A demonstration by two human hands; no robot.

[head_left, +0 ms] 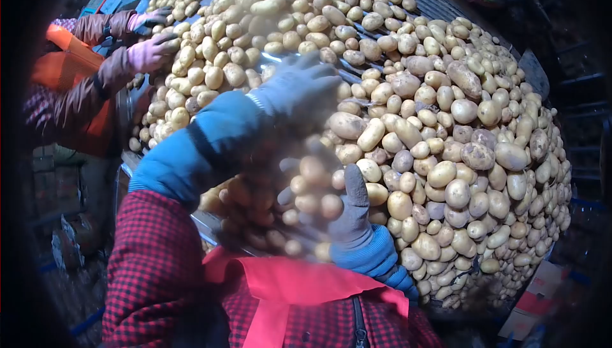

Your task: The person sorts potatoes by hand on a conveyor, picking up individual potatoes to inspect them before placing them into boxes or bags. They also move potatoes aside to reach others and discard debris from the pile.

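Potatoes (408, 132) beneath left hand (296, 86), fingers (322, 75) outstretched, others beside right hand (352, 222), its fingers' hold too blurred to tell

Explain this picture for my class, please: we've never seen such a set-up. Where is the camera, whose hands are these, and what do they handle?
There is no robot here. One camera, worn on a person's head, looks forward and down, so we see the wearer's own arms and checked red-and-black sleeves.

The left hand in a grey glove reaches out over a large heap of rounded, yellow-brown potatoes, which hides most of the surface beneath. The right hand in a grey glove with a ribbed blue cuff is closer to the body, thumb up, beside more potatoes. Blur hides whether either hand holds any.

Other people are nearby: on the left, a co-worker's pink-gloved hand is at the same heap.
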